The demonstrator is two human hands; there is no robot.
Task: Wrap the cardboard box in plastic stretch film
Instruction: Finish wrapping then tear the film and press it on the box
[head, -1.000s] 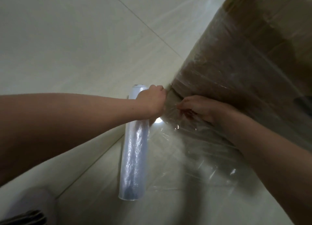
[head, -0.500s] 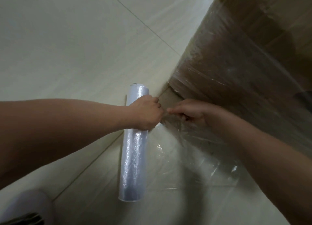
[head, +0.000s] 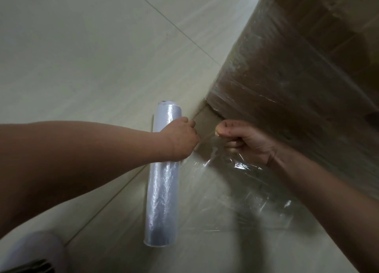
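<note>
**A:** Where's the box?

**B:** The box (head: 297, 78) stands on the floor (head: 82, 57), upper right, its near side already under film (head: 242, 192). The roll (head: 162, 190) lies flat near its corner.

**A:** And the hands?

**B:** The right hand (head: 246, 139) fists a bunch of film, fingers curled tight. The left hand (head: 180, 139) curls on the film beside the roll, its fingertips hidden.

**A:** How will it handle?

**B:** Thin, stretchy and clingy, I'd judge. It could stick to itself. Take it bunched at the edge, hands close together.

**A:** What's inside the box?

**B:** It looks closed. I can't tell.
</note>
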